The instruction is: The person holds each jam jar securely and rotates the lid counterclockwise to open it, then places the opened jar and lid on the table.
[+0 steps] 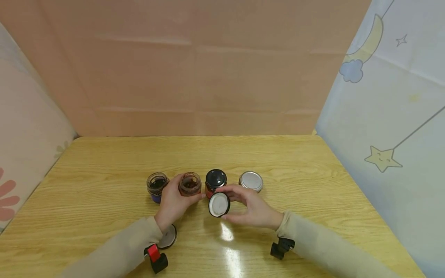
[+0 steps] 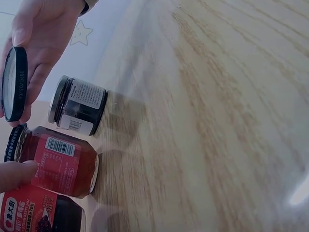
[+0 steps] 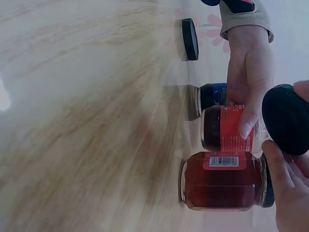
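My left hand point(image 1: 172, 204) grips an open glass jar point(image 1: 190, 183) with a red label, standing on the table; dark contents show inside. My right hand point(image 1: 255, 207) holds a black jar lid point(image 1: 219, 204) by its rim, its whitish inner face toward the head camera. This lid is apart from the jar, to its right and nearer me. Just behind the lid stands a taller jar of red contents with a black lid point(image 1: 216, 178) on. In the right wrist view, the left thumb lies along the red label point(image 3: 231, 128) of the gripped jar.
Left of the gripped jar stands another open jar point(image 1: 157, 187) with a blue label. A silver-lidded dark jar point(image 1: 251, 181) stands at the right. A loose lid point(image 1: 168, 236) lies on the wooden table point(image 1: 313, 239), partly behind the left wrist. Fabric walls point(image 1: 208, 85) border the table.
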Action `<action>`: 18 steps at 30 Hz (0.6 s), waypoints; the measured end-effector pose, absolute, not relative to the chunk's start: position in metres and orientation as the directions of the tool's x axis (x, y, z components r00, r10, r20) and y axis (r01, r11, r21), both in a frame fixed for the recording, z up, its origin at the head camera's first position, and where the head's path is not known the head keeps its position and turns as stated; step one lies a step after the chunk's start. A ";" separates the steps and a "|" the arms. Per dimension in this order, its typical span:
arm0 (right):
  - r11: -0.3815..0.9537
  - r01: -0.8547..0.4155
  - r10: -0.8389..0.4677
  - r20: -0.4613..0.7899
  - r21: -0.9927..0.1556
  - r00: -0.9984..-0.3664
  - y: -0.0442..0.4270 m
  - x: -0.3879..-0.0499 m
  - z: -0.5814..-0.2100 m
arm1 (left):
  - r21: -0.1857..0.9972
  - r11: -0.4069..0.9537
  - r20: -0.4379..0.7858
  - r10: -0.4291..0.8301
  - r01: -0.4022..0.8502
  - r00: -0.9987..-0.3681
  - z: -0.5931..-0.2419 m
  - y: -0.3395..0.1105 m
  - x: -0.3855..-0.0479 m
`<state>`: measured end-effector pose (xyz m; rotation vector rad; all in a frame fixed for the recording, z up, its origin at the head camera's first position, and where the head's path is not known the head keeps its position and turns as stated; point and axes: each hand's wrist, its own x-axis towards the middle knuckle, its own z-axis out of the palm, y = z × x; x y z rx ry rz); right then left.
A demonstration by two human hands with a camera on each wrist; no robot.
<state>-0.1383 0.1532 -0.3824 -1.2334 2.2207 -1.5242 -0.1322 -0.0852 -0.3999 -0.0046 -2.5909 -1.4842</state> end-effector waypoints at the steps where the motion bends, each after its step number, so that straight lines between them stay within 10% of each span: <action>1: 0.133 -0.528 -0.716 0.287 -0.839 -0.636 0.153 -0.138 -0.383 | 0.856 0.511 0.134 -0.076 0.077 -0.988 -0.400 -0.085 -0.132; 18: 0.159 -0.523 -0.766 0.230 -0.837 -0.600 0.147 -0.132 -0.389 | 0.849 0.523 0.140 -0.085 0.075 -0.987 -0.403 -0.084 -0.139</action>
